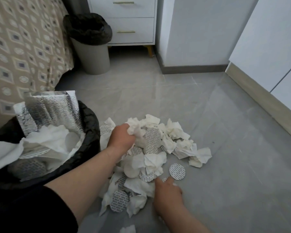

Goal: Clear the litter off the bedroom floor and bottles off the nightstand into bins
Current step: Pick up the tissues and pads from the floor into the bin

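Note:
A heap of crumpled white tissues point(175, 137) and round printed foil seals point(177, 171) lies on the grey tiled floor. My left hand point(120, 137) grips a wad of tissue at the heap's far left side. At the heap's near edge my right hand point(167, 190) rests on tissues and seals, fingers curled; whether it holds anything I cannot tell. Left of the heap stands a black-lined bin point(91, 132) holding tissues, seals and a silver foil bag point(52, 110). No bottles are in view.
A second grey bin with a black liner point(92, 47) stands beside the white nightstand point(129, 21) at the back. The patterned bedspread point(23, 47) hangs at the left. White cupboard doors point(267, 39) run along the right. Bare floor point(225, 115) lies right of the heap.

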A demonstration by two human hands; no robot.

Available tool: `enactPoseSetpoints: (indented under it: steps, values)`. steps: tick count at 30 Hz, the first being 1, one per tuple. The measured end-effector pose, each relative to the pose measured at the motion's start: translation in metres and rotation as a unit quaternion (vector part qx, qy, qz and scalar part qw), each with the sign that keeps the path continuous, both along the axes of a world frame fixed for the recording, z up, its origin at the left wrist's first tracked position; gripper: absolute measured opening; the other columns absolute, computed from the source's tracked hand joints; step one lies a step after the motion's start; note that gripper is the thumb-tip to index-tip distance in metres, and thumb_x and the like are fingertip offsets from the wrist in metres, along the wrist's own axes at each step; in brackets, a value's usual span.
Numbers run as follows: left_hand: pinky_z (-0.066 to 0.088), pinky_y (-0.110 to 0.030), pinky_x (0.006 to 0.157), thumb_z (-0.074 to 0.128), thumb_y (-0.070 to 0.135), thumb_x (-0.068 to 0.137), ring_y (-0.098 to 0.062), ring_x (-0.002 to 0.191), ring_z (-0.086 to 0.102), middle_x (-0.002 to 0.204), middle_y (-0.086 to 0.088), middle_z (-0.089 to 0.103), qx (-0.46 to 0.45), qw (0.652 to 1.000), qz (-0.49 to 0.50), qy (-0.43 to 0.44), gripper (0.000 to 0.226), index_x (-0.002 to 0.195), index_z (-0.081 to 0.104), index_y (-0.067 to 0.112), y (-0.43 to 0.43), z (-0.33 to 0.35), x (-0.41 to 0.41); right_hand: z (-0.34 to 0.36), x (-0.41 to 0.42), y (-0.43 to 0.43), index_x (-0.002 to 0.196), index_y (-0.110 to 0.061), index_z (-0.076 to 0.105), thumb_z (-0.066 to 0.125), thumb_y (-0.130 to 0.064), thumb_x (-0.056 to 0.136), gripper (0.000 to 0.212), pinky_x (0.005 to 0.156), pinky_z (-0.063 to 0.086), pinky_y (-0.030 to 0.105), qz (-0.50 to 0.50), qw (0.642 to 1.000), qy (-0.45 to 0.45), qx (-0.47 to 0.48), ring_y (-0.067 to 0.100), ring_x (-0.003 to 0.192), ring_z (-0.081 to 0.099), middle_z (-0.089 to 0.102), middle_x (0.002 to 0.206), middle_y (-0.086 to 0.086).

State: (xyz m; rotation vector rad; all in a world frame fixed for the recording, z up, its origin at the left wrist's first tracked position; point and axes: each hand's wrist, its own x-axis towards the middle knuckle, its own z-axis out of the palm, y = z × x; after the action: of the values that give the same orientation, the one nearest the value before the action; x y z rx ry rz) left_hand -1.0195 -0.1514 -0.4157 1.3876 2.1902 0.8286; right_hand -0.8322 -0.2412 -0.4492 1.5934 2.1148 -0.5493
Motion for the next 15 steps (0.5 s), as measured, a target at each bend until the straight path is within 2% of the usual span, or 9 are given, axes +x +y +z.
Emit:
enactPoseSetpoints:
  steps: [2, 4, 8, 10, 12, 13, 15]
  values:
    - [0.036, -0.023, 0.052, 0.060, 0.010, 0.072, -0.019, 0.071, 0.055, 0.074, 0.003, 0.059, 0.015, 0.999, 0.005, -0.033, 0.010, 0.081, 0.061, 0.014, -0.007, 0.012, 0.000, 0.002, 0.003, 0.002, 0.126, -0.017, 0.045, 0.044, -0.012, 0.089, 0.038, 0.094, 0.041, 0.038, -0.017, 0.998, 0.057, 0.029, 0.031, 0.118, 0.047, 0.043, 0.130, 0.011]
    - [0.035, -0.023, 0.050, 0.061, 0.011, 0.072, -0.015, 0.065, 0.053, 0.068, 0.004, 0.058, 0.024, 0.998, 0.002, -0.055, 0.005, 0.076, 0.061, 0.015, -0.013, 0.025, 0.000, 0.004, 0.006, 0.006, 0.112, -0.015, 0.054, 0.042, -0.007, 0.089, 0.028, 0.089, 0.044, 0.033, -0.068, 0.991, 0.109, 0.029, 0.031, 0.110, 0.054, 0.049, 0.122, 0.012]
    - [0.037, -0.025, 0.050, 0.064, 0.012, 0.071, -0.015, 0.057, 0.051, 0.063, 0.000, 0.058, 0.038, 0.993, 0.015, -0.107, 0.007, 0.076, 0.064, 0.007, -0.026, 0.051, -0.003, 0.012, 0.007, 0.019, 0.088, -0.015, 0.061, 0.045, -0.002, 0.078, 0.023, 0.074, 0.046, 0.027, -0.172, 0.962, 0.210, 0.026, 0.026, 0.091, 0.062, 0.066, 0.095, 0.007]
    - [0.041, -0.026, 0.052, 0.065, 0.010, 0.071, -0.017, 0.059, 0.054, 0.067, -0.002, 0.061, 0.043, 0.988, 0.029, -0.144, 0.008, 0.079, 0.066, 0.007, -0.031, 0.066, -0.006, 0.022, 0.007, 0.026, 0.078, -0.015, 0.062, 0.048, 0.001, 0.074, 0.021, 0.067, 0.053, 0.031, -0.245, 0.921, 0.300, 0.025, 0.026, 0.076, 0.063, 0.064, 0.074, 0.003]
    - [0.045, -0.020, 0.048, 0.068, 0.009, 0.072, -0.014, 0.061, 0.059, 0.069, 0.000, 0.065, 0.056, 0.982, 0.043, -0.173, 0.008, 0.077, 0.066, 0.015, -0.037, 0.082, -0.008, 0.036, 0.008, 0.031, 0.075, -0.011, 0.065, 0.048, 0.004, 0.073, 0.023, 0.058, 0.060, 0.042, -0.321, 0.857, 0.404, 0.007, 0.031, 0.069, 0.066, 0.065, 0.071, 0.010]
    - [0.045, -0.016, 0.045, 0.069, 0.009, 0.072, -0.012, 0.061, 0.060, 0.069, 0.002, 0.065, 0.066, 0.980, 0.047, -0.182, 0.012, 0.075, 0.065, 0.020, -0.040, 0.090, -0.009, 0.043, 0.009, 0.031, 0.074, -0.011, 0.066, 0.048, 0.006, 0.073, 0.024, 0.052, 0.059, 0.043, -0.348, 0.824, 0.447, -0.001, 0.031, 0.068, 0.066, 0.065, 0.074, 0.014]
    - [0.046, -0.017, 0.046, 0.070, 0.009, 0.072, -0.012, 0.059, 0.061, 0.068, 0.002, 0.066, 0.082, 0.975, 0.060, -0.199, 0.015, 0.071, 0.064, 0.023, -0.048, 0.107, -0.010, 0.055, 0.012, 0.030, 0.074, -0.012, 0.066, 0.049, 0.008, 0.075, 0.027, 0.045, 0.056, 0.033, -0.385, 0.770, 0.508, -0.020, 0.027, 0.066, 0.064, 0.065, 0.078, 0.014]
